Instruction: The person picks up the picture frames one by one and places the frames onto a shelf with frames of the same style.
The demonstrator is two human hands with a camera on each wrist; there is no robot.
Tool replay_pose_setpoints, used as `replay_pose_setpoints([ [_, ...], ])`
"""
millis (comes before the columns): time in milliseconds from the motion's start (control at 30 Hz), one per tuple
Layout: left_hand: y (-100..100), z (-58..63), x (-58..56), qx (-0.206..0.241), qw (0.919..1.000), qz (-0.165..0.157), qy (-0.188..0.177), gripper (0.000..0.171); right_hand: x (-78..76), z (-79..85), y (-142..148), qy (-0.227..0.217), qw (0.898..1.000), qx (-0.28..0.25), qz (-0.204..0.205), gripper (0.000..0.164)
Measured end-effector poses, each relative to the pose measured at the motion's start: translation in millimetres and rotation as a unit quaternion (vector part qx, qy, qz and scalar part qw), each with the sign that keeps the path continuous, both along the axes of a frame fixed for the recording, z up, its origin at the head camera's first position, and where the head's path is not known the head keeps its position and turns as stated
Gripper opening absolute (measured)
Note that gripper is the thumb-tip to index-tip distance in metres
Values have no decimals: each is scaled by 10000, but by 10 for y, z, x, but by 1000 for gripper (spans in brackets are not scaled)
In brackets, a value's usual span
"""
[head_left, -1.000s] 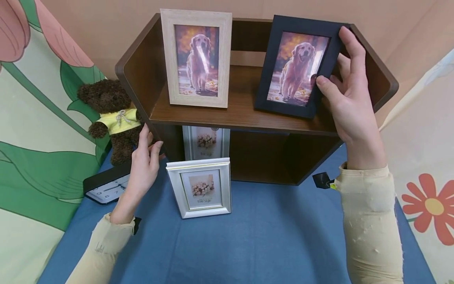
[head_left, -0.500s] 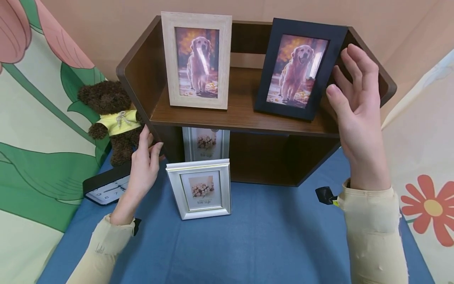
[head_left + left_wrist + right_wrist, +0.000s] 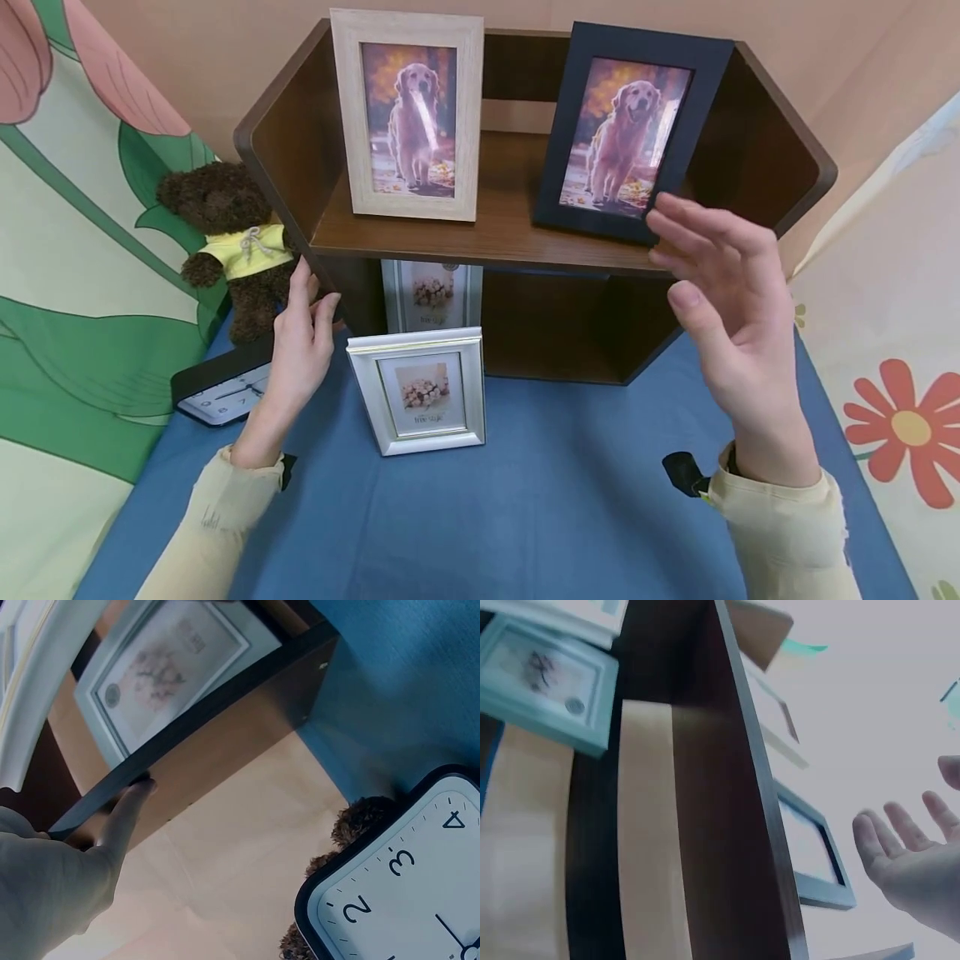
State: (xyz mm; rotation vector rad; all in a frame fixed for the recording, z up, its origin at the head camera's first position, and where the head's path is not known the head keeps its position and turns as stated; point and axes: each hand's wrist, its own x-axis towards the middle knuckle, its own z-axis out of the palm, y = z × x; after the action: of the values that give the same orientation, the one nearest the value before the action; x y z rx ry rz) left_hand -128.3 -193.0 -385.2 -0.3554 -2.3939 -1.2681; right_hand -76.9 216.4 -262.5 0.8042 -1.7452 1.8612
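Note:
A brown wooden shelf unit (image 3: 558, 262) bears a cream photo frame (image 3: 468, 125) and a black photo frame (image 3: 555, 162) on its upper board, both with a dog picture. With finger and thumb on either side of its left side panel (image 3: 225, 742), my left hand (image 3: 300, 342) grips the unit at the front edge. My right hand (image 3: 738, 325) hangs in front of the shelf's right part, fingers loosely spread and holding nothing. Its fingertips overlap the black frame's lower right corner in the head view. In the right wrist view the right hand (image 3: 922, 862) is apart from the frames.
A silver photo frame (image 3: 476, 392) stands on the blue cloth (image 3: 525, 508) before the unit. Another pale frame (image 3: 474, 292) is in the lower compartment. Left of the unit are a brown teddy bear (image 3: 247, 250) in a yellow top and a black-rimmed clock (image 3: 225, 400).
My right hand has let go of the black frame's right edge and moved down and toward me. The black frame stays on the upper board. My left hand keeps its place.

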Motion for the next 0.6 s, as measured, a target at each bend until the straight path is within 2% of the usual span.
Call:
replay_pose_setpoints([
  [100,2,7,4,9,10000,8,-22,68,94,-91,-47,104,9991,351,222,44],
  [267,-6,0,3,-5,10000,31,-12,70,194,-239,-113,22,9943,913,550,51],
  [600,-5,-8,-1,14,10000,-52,35,69,180,-666,-160,15,9855,1483,827,55],
])
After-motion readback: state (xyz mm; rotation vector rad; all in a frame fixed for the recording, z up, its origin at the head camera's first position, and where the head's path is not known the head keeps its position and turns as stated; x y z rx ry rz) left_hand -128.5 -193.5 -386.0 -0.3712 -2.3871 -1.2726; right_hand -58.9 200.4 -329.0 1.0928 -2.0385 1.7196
